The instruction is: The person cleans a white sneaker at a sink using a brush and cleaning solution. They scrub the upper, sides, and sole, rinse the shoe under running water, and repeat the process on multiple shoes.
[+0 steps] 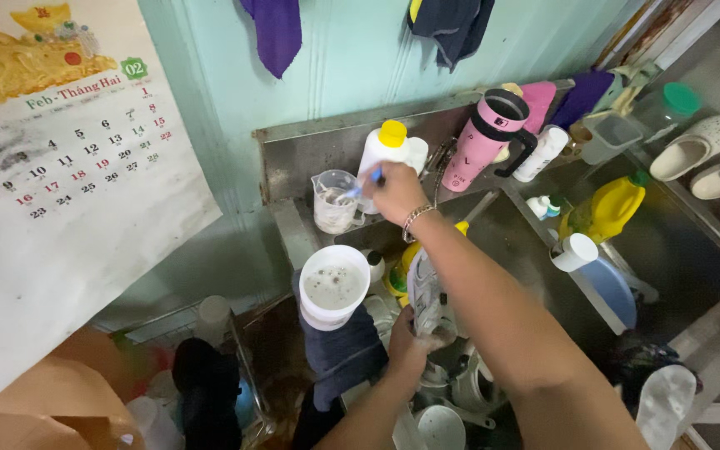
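The right hand (395,193) has its grip closed round a blue-handled brush (360,188), whose head dips into the clear measuring jug (332,202) on the sink's edge. The left hand (410,346) clasps a grey sneaker (427,296) low over the steel sink (677,250), beside a white cup (334,287)

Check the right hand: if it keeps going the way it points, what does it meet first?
Likely the clear measuring cup, just beyond the right hand and its blue-handled tool. Depth is unclear, so it could pass above the cup.
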